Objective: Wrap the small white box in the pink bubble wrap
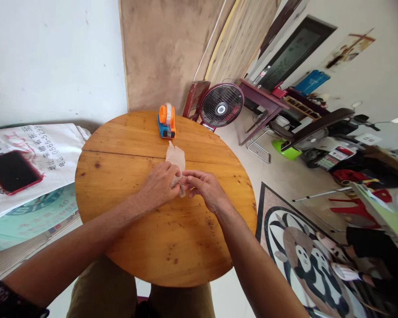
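Observation:
A thin, pale translucent piece of plastic film or bag [175,157] lies on the round wooden table [126,176]. My left hand [158,186] and my right hand [204,189] meet over its near end, fingers pinched together on the film. The film's far end stretches flat toward an orange and blue tape dispenser [166,121] that stands near the table's far edge, apart from both hands.
A black phone in a red case [12,171] lies on printed white sacks [53,150] at the left. A standing fan [221,105] is behind the table. A panda floor mat [305,256], a desk and a scooter are at the right.

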`<state>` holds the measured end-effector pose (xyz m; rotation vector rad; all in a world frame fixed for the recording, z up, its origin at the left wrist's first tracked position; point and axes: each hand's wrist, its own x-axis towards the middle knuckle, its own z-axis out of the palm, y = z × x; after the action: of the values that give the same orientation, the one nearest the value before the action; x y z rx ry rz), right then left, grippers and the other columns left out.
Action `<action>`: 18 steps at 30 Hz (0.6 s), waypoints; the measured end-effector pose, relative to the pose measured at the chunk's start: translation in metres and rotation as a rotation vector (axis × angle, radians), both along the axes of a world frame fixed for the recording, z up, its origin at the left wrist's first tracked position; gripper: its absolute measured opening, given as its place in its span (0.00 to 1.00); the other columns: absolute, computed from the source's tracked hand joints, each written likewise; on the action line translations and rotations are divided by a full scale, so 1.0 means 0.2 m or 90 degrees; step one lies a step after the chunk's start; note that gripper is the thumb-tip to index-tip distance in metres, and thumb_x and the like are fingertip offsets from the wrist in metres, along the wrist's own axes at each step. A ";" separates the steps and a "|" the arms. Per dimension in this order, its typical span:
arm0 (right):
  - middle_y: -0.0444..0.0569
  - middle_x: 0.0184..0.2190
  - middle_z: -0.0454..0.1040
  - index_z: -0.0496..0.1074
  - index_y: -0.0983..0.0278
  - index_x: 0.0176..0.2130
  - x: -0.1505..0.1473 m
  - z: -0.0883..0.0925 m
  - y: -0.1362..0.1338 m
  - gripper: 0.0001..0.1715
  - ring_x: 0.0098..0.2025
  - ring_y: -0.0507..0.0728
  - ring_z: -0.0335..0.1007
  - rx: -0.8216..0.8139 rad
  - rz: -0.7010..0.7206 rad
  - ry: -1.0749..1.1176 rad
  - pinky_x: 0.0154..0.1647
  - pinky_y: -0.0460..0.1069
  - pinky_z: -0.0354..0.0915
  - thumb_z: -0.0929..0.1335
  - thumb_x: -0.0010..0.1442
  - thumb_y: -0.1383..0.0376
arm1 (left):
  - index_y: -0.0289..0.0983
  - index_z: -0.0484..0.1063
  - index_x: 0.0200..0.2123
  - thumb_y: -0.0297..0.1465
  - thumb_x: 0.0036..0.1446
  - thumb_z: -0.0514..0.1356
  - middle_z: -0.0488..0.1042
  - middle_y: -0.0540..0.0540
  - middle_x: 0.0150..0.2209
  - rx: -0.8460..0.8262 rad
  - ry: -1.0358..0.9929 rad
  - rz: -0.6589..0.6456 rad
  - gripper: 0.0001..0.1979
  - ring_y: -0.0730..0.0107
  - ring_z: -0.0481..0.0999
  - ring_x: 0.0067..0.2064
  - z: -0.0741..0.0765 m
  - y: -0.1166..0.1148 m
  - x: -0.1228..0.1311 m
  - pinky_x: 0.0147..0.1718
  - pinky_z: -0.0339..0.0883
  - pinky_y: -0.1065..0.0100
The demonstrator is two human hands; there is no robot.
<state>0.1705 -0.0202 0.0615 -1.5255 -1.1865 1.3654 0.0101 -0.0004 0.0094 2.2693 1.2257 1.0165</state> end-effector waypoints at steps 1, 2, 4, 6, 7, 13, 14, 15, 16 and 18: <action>0.49 0.31 0.80 0.76 0.67 0.39 0.00 0.00 -0.01 0.12 0.26 0.50 0.73 0.008 0.012 -0.018 0.21 0.43 0.66 0.68 0.53 0.69 | 0.38 0.68 0.35 0.31 0.56 0.59 0.73 0.44 0.38 -0.025 -0.014 -0.005 0.04 0.62 0.72 0.40 0.00 0.00 0.00 0.38 0.66 0.63; 0.49 0.31 0.80 0.76 0.67 0.40 0.00 0.00 -0.01 0.13 0.27 0.51 0.73 0.016 0.026 -0.039 0.22 0.43 0.67 0.67 0.53 0.70 | 0.38 0.67 0.35 0.32 0.56 0.59 0.72 0.46 0.37 -0.050 -0.029 -0.012 0.04 0.63 0.71 0.38 0.00 0.00 0.00 0.36 0.66 0.64; 0.50 0.33 0.80 0.76 0.67 0.43 -0.01 0.00 -0.01 0.17 0.29 0.51 0.74 0.028 0.048 -0.081 0.23 0.43 0.67 0.65 0.54 0.72 | 0.39 0.65 0.34 0.35 0.55 0.59 0.71 0.48 0.33 -0.102 -0.067 -0.025 0.07 0.66 0.70 0.34 0.01 0.01 -0.01 0.33 0.64 0.65; 0.52 0.36 0.81 0.74 0.68 0.47 -0.01 0.00 -0.01 0.21 0.31 0.52 0.76 0.040 0.064 -0.117 0.23 0.44 0.67 0.64 0.54 0.73 | 0.39 0.64 0.35 0.38 0.54 0.61 0.69 0.50 0.31 -0.164 -0.115 -0.027 0.11 0.69 0.68 0.31 0.02 0.01 -0.01 0.31 0.63 0.66; 0.52 0.36 0.81 0.73 0.68 0.49 -0.01 0.00 -0.01 0.23 0.31 0.52 0.76 0.049 0.073 -0.134 0.23 0.44 0.67 0.63 0.54 0.73 | 0.39 0.64 0.35 0.40 0.53 0.61 0.69 0.51 0.30 -0.196 -0.139 -0.026 0.13 0.70 0.68 0.30 0.03 0.02 -0.02 0.29 0.62 0.67; 0.48 0.30 0.81 0.72 0.69 0.54 0.03 0.01 -0.01 0.31 0.32 0.55 0.77 0.127 0.147 -0.227 0.34 0.49 0.70 0.61 0.51 0.74 | 0.38 0.65 0.34 0.48 0.51 0.63 0.66 0.53 0.26 -0.248 -0.159 0.019 0.19 0.71 0.65 0.28 0.04 0.02 0.00 0.27 0.59 0.69; 0.48 0.31 0.81 0.72 0.68 0.54 0.04 0.01 -0.01 0.31 0.33 0.55 0.77 0.130 0.157 -0.214 0.37 0.49 0.70 0.61 0.51 0.74 | 0.38 0.65 0.34 0.46 0.51 0.63 0.66 0.53 0.26 -0.240 -0.153 0.015 0.18 0.72 0.65 0.27 0.03 0.02 0.01 0.26 0.59 0.69; 0.48 0.32 0.81 0.72 0.68 0.54 0.04 0.01 -0.01 0.31 0.34 0.55 0.77 0.129 0.165 -0.194 0.39 0.50 0.70 0.61 0.50 0.74 | 0.38 0.66 0.34 0.43 0.52 0.62 0.66 0.53 0.26 -0.230 -0.147 0.010 0.16 0.72 0.64 0.27 0.03 0.02 0.01 0.26 0.58 0.69; 0.48 0.33 0.82 0.72 0.67 0.53 0.04 0.01 0.00 0.31 0.34 0.54 0.77 0.125 0.171 -0.168 0.40 0.50 0.70 0.62 0.49 0.74 | 0.38 0.66 0.33 0.41 0.52 0.62 0.66 0.53 0.27 -0.220 -0.141 0.007 0.13 0.73 0.64 0.27 0.02 0.02 0.01 0.26 0.58 0.70; 0.49 0.35 0.81 0.70 0.66 0.52 0.05 0.00 0.01 0.30 0.32 0.54 0.77 0.108 0.170 -0.110 0.38 0.50 0.69 0.62 0.49 0.74 | 0.38 0.67 0.32 0.36 0.51 0.62 0.67 0.53 0.27 -0.202 -0.124 0.006 0.09 0.73 0.64 0.28 0.02 0.02 0.01 0.27 0.59 0.70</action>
<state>0.1809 -0.0179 0.0615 -1.4233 -1.6188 1.2804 0.0120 0.0037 0.0127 1.8798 1.2184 0.9453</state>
